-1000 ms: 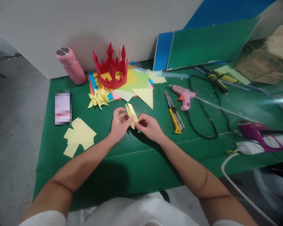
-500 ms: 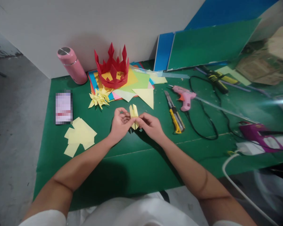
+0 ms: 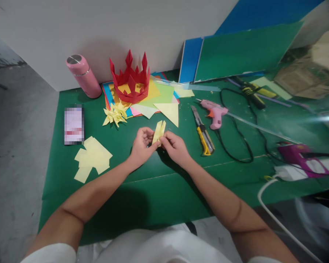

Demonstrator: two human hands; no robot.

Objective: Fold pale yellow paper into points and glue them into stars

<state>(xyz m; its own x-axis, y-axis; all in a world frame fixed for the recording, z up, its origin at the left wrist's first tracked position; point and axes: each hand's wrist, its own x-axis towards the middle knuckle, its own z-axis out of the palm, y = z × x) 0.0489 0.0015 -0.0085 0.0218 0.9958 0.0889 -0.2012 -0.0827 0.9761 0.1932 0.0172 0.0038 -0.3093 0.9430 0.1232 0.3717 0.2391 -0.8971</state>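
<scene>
Between both hands is a small folded piece of yellow paper (image 3: 159, 131), its top end split by a slit. My left hand (image 3: 143, 146) pinches it from the left side, thumb along the lower edge. My right hand (image 3: 176, 147) grips its lower right side between thumb and curled fingers. Just beyond the hands lies a yellow paper triangle (image 3: 170, 112). To the left, a cluster of folded yellow paper pieces (image 3: 116, 114) sits beside a red paper crown (image 3: 131, 87). Loose yellow paper pieces (image 3: 93, 157) overlap on the table left of my left hand.
On the green table (image 3: 164, 197) a utility knife (image 3: 202, 133) and a pink glue gun (image 3: 214, 111) with a black cord lie right of my hands. A pink bottle (image 3: 84, 77), a phone (image 3: 74, 125) and stacked coloured paper (image 3: 153, 93) are further left and back. A power strip (image 3: 293, 171) sits far right.
The folded yellow paper has turned in my fingers and now leans to the right, its slit end spread wider. Both hands have shifted slightly with it.
</scene>
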